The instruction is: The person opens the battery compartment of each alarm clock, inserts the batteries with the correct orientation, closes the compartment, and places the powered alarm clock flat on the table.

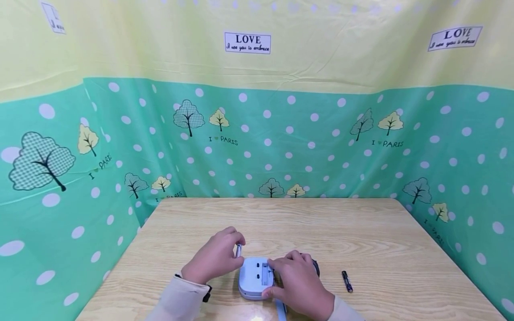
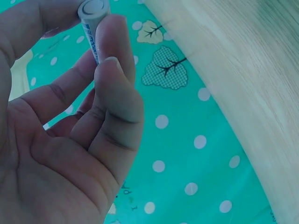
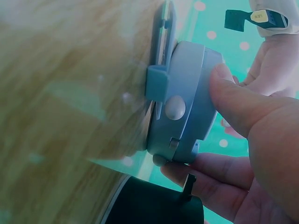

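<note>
In the head view a light blue rounded device (image 1: pixel 250 278) lies on the table with its open battery slot (image 1: pixel 265 275) facing up. My left hand (image 1: pixel 214 256) is just left of and beyond it, pinching a white battery (image 1: pixel 238 250) between thumb and fingers. The same battery (image 2: pixel 91 28) shows its flat end in the left wrist view. My right hand (image 1: pixel 299 283) grips the device's right side, thumb on the near edge and fingers on the far one. In the right wrist view the thumb presses the device's casing (image 3: pixel 191 88), which has a round knob and a blue clip-like piece (image 3: pixel 158 84).
A dark battery (image 1: pixel 347 281) lies on the wooden table (image 1: pixel 401 267) to the right. A black cylindrical object (image 3: pixel 154 203) stands close to the right hand, mostly hidden behind it in the head view. Polka-dot curtain (image 1: pixel 289 147) surrounds the table at the back and sides.
</note>
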Demonstrator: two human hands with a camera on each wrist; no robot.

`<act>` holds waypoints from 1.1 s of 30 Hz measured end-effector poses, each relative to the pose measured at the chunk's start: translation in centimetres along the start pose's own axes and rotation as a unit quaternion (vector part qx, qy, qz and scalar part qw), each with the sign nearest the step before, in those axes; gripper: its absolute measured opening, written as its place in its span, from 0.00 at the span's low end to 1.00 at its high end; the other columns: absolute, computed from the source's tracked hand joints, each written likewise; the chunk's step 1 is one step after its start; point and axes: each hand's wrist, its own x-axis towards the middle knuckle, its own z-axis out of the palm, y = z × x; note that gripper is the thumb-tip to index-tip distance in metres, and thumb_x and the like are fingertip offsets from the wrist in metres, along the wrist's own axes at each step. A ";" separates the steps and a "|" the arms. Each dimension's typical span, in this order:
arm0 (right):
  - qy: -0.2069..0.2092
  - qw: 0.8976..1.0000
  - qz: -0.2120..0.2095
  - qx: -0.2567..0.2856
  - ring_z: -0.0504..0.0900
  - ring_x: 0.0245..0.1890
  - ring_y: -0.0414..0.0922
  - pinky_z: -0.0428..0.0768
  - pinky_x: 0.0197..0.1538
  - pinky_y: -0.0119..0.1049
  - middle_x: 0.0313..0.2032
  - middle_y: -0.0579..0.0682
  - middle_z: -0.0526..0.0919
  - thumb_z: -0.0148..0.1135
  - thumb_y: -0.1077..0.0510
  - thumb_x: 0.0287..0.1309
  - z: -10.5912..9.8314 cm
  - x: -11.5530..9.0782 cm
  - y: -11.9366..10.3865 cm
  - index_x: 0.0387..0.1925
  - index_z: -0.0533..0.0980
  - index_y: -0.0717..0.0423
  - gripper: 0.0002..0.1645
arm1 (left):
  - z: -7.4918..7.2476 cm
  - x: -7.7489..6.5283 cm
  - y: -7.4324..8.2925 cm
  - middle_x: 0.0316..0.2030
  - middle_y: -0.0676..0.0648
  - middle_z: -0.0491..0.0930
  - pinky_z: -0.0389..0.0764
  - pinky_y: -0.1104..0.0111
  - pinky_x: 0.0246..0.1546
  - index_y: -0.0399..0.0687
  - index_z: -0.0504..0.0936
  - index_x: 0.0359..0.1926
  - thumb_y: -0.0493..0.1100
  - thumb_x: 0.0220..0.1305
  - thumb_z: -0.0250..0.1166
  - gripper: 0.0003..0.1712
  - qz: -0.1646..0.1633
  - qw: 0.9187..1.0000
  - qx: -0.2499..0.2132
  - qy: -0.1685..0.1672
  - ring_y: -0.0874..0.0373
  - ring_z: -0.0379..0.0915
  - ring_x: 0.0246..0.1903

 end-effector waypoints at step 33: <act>0.013 1.000 -0.010 -0.001 0.74 0.51 0.44 0.67 0.54 0.57 0.52 0.36 0.87 0.64 0.18 0.45 0.0 0.1 0.1 0.62 0.82 0.44 0.50 | 1.5 0.2 1.0 0.43 0.52 0.78 0.78 0.77 0.27 0.46 0.84 0.50 0.40 0.59 0.73 0.17 0.037 0.997 -0.049 0.054 0.67 0.74 0.27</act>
